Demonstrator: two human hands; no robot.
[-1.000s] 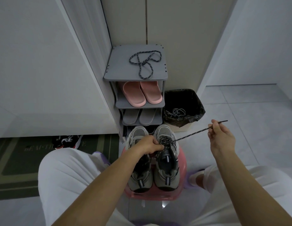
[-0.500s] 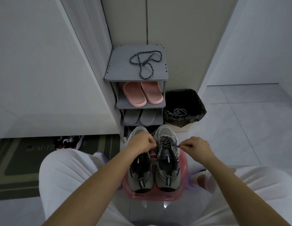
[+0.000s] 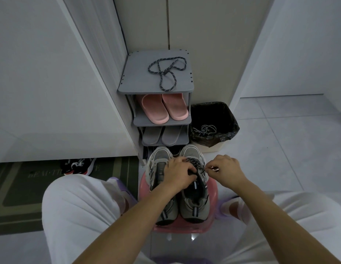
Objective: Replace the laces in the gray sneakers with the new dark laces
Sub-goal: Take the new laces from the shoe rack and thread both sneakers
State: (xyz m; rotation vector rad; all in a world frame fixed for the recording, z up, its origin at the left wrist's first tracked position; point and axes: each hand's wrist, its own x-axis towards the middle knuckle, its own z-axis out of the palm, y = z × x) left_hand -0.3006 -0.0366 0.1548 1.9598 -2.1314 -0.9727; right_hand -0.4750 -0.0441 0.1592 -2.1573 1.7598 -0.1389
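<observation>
- Shoe rack (image 3: 139, 77) stands in the corner ahead. A green doormat (image 3: 23, 189) lies on the floor to my left.
- A bin (image 3: 213, 113) lined with a black bag stands just beside the rack, with pale old laces (image 3: 205, 129) lying inside.
- A pink stool (image 3: 177, 228) sits between the person's knees, and the gray sneakers (image 3: 160, 155) stand on it side by side, toes toward the rack.
- Pink slippers (image 3: 164, 107) are on the second shelf, gray slippers (image 3: 162, 135) on the shelf below.
- Left hand (image 3: 178, 175): fingers curled down over the lacing of the right-side sneaker (image 3: 191, 208), gripping its upper.
- Right hand (image 3: 226, 171): thumb and forefinger closed in a pinch on the dark lace (image 3: 194, 162) at the shoe's right edge.
- That lace is threaded through the front eyelets of the right-side sneaker. I can't tell how far down it goes because the left hand covers it.
- A spare dark lace (image 3: 164, 72) lies loosely tangled on the rack's top shelf, well apart from both hands.
</observation>
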